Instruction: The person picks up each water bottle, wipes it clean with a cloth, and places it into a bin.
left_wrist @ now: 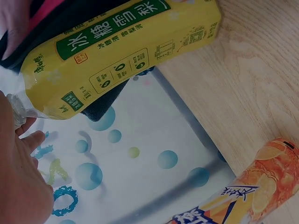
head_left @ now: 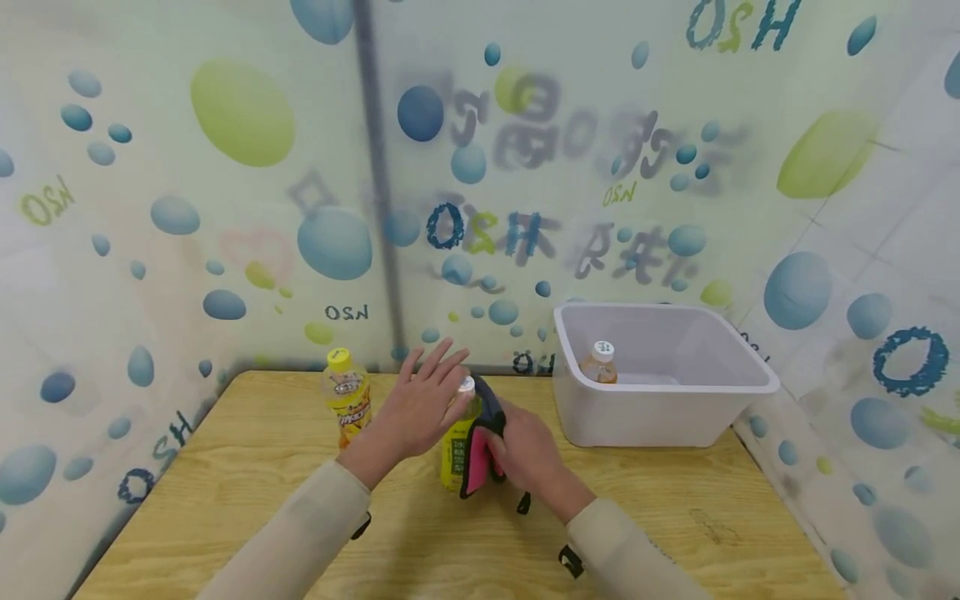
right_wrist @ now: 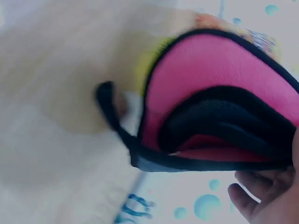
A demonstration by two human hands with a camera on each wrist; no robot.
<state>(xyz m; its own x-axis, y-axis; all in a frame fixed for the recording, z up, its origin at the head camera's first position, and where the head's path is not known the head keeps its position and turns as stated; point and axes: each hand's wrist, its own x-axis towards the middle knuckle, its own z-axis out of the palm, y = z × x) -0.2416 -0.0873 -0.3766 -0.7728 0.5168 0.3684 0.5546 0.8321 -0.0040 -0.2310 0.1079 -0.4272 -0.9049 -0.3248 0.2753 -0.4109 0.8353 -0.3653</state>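
Observation:
A yellow-labelled drink bottle (head_left: 453, 457) with a white cap stands upright in the middle of the wooden table. My right hand (head_left: 528, 450) grips a pink-and-black padded cloth piece (head_left: 480, 458) against the bottle's right side. In the right wrist view, this cloth piece (right_wrist: 187, 70) shows a pocket-like opening, black edging and a black loop (right_wrist: 110, 105). My left hand (head_left: 423, 408) has its fingers spread and straight beside the bottle's top, thumb near the cap. The left wrist view shows the yellow bottle (left_wrist: 107, 70) close to that hand (left_wrist: 23, 172); whether they touch, I cannot tell.
An orange drink bottle (head_left: 351, 412) with a yellow cap stands left of my left hand. At the back right sits a white plastic bin (head_left: 645, 421), holding a white-capped bottle (head_left: 600, 367). A patterned curtain (head_left: 480, 208) encloses the table (head_left: 450, 550) at the back and sides.

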